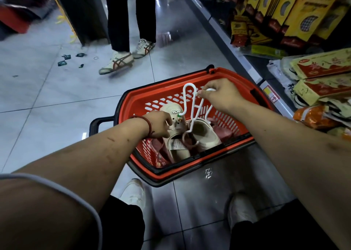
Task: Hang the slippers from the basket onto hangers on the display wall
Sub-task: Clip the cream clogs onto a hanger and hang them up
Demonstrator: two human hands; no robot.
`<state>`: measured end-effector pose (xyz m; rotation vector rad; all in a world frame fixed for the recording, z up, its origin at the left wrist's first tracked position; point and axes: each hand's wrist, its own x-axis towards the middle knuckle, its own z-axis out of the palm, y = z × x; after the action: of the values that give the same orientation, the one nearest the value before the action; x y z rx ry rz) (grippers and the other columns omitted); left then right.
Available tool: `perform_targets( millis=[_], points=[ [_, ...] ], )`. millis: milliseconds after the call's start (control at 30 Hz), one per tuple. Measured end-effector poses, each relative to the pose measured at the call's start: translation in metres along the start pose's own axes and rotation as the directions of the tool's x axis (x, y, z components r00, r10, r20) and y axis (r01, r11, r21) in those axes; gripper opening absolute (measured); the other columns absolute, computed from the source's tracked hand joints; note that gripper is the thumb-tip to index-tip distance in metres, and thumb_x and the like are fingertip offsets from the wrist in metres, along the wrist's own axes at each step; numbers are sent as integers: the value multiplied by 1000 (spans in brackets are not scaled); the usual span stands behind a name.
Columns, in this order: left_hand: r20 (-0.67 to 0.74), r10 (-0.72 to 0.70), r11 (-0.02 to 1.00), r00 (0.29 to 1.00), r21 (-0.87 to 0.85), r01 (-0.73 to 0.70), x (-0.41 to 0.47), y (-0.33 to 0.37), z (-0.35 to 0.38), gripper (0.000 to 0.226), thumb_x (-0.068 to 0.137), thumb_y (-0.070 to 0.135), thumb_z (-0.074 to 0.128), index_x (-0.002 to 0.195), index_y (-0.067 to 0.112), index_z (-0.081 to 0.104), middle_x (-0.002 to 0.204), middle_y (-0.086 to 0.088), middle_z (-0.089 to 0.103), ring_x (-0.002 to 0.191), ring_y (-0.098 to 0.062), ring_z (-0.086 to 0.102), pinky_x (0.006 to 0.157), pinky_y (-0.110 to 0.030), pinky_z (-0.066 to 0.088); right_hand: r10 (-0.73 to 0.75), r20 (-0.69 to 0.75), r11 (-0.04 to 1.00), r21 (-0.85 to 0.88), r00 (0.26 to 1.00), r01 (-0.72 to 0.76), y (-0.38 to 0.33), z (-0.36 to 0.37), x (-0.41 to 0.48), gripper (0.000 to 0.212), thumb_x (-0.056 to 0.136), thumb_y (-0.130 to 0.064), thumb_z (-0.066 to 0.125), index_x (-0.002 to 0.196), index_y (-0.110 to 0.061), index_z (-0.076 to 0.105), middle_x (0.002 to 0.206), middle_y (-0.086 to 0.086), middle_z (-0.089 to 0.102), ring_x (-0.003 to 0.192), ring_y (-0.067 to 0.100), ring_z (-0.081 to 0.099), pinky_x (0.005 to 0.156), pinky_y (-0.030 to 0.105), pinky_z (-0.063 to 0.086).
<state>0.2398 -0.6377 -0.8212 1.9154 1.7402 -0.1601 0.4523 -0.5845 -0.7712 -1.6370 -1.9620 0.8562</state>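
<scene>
White hanger (196,115) pinched by right hand (220,96); left hand (159,123) grips cream slipper (180,151).

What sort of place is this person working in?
Most likely a shop aisle: a red plastic shopping basket holding cream slippers stands on the grey tiled floor, beside a metal shelf with a price label and stacked yellow-and-red boxed goods.

One red basket (136,101) is sitting near right; two cream slippers (205,134) are lying inside; one or two white hangers (193,115), unclear, are dangling above; two striped sneakers (117,62) are standing far left.
</scene>
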Motion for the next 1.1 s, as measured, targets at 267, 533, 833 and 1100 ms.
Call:
perform_targets(
  millis=[267,533,833,1100],
  points=[
    [23,-18,992,1000,-125,21,-4,1,-6,54,78,45,79,123,22,59,98,2,68,85,-15,63,76,-30,51,287,-29,927,261,958,-269,1,11,3,22,97,-25,60,76,-18,59,54,-3,47,41,13,41,43,22,32],
    [81,-157,776,984,-606,174,-17,2,-22,41,81,0,77,116,3,56,84,-20,70,59,-22,70,58,-37,62,368,111,820,429,923,-378,6,13,-1,8,103,-22,50,101,-20,58,77,7,54,48,17,49,38,22,42],
    [-190,-268,779,945,-620,97,-12,-11,-36,15,83,-1,73,80,13,68,81,-12,67,56,-18,61,72,-35,59,407,256,815,331,877,-476,20,15,-8,6,98,-12,59,104,-15,60,104,14,71,80,33,74,59,35,59],
    [-294,-279,777,914,-628,36,-21,-24,-51,23,84,-10,65,73,7,77,84,-12,77,82,-22,74,77,-33,62,387,312,768,412,868,-491,37,-5,-12,26,103,-10,47,111,-17,70,114,11,72,92,30,75,79,40,62]
  ],
)
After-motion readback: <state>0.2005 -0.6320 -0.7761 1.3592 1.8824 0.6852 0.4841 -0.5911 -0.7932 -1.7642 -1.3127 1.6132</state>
